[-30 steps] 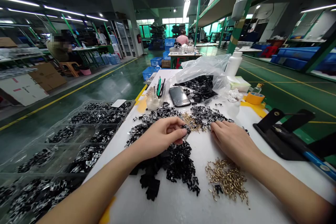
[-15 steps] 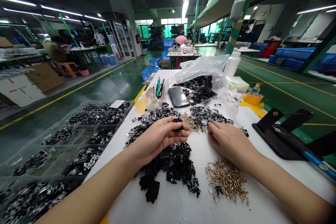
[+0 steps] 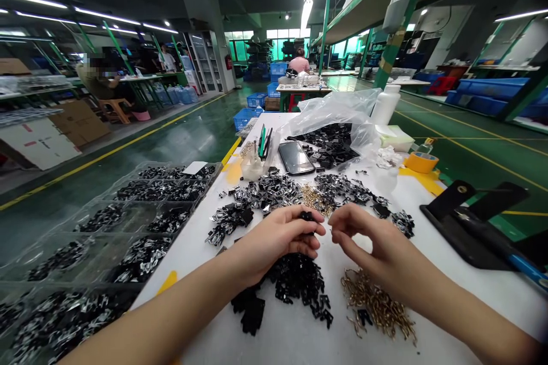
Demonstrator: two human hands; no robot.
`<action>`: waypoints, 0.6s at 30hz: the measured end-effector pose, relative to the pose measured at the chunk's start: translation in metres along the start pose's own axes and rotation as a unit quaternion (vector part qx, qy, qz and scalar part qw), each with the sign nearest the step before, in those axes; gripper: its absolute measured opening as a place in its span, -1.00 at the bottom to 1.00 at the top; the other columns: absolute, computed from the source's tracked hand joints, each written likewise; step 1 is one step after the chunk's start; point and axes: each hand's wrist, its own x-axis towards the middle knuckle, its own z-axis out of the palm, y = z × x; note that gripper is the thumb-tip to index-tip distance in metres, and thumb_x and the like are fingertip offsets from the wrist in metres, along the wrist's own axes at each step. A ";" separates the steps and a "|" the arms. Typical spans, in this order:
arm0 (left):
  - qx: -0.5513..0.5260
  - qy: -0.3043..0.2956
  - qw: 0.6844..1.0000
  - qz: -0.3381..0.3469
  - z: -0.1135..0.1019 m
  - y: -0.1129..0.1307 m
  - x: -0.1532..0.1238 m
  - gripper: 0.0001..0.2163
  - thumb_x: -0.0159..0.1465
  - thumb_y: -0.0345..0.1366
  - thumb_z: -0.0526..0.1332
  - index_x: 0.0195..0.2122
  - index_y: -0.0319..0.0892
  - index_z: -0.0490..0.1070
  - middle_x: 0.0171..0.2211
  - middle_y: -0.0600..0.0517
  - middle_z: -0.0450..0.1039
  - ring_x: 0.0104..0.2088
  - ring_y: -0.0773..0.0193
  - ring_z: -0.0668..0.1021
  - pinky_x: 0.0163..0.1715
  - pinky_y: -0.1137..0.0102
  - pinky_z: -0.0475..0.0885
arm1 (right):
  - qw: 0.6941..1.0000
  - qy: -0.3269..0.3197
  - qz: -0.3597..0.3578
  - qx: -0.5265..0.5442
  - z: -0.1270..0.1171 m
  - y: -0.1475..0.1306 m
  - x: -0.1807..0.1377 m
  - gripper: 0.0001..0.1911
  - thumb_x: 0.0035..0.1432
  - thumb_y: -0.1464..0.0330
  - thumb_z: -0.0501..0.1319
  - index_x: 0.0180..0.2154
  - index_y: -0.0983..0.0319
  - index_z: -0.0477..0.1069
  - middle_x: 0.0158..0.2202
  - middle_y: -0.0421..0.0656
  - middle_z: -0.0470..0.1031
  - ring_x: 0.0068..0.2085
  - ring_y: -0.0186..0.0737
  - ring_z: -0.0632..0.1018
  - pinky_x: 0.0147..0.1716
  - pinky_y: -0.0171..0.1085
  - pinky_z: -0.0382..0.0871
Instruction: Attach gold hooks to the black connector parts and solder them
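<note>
My left hand (image 3: 278, 236) is shut on a small black plastic part (image 3: 306, 216), pinched at the fingertips. My right hand (image 3: 372, 236) is raised off the white table, its fingertips curled in close beside the left hand. Nothing shows in its fingers, though a tiny piece could be hidden. Below my hands lies a heap of black plastic clips (image 3: 295, 288), with a tangle of brass pins (image 3: 377, 308) to its right. Beyond my hands are scattered silver-and-black metal parts (image 3: 268, 191).
A transparent compartment tray (image 3: 141, 239) of black and silver parts sits left of the white table (image 3: 291, 336). Further back are a phone (image 3: 296, 158), a plastic bag (image 3: 334, 117), a white bottle (image 3: 386, 104) and yellow tape (image 3: 422, 162). A black holder (image 3: 464, 222) lies right.
My right hand has lifted from the table and curled in toward my left hand. My left hand has shifted slightly right, still pinching the black part.
</note>
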 end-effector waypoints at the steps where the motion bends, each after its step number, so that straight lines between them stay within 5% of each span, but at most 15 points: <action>1: 0.006 -0.001 1.000 0.002 0.000 0.001 -0.001 -0.95 0.22 -0.40 0.19 -0.29 -0.24 0.38 -0.39 0.06 0.39 -0.47 0.46 0.42 -0.39 0.46 0.34 | 0.998 -0.002 0.018 0.064 -0.001 -0.003 -0.001 -0.86 0.28 0.38 -0.04 -0.19 0.15 0.26 -0.39 -0.21 0.43 -0.36 -0.31 0.47 -0.41 -0.33 0.35; 9: -0.023 0.017 0.999 0.022 -0.004 0.003 -0.004 -0.82 0.30 -0.39 0.08 -0.14 -0.22 0.42 -0.31 -0.02 0.49 -0.39 0.38 0.51 -0.36 0.45 0.41 | 0.937 -0.019 0.100 0.334 -0.010 0.000 0.004 -0.82 0.23 0.24 0.10 -0.22 0.17 0.40 -0.45 -0.20 0.45 -0.32 -0.24 0.49 -0.30 -0.24 0.39; 18: -0.041 -0.016 0.999 0.008 0.001 0.001 -0.003 -0.74 0.35 -0.37 0.00 -0.03 -0.29 0.40 -0.15 -0.14 0.54 -0.20 0.21 0.60 -0.14 0.36 0.46 | 0.878 -0.028 0.112 0.464 -0.009 -0.001 0.005 -0.89 0.17 0.31 0.21 -0.29 0.22 0.39 -0.41 -0.18 0.52 -0.32 -0.30 0.54 -0.26 -0.28 0.42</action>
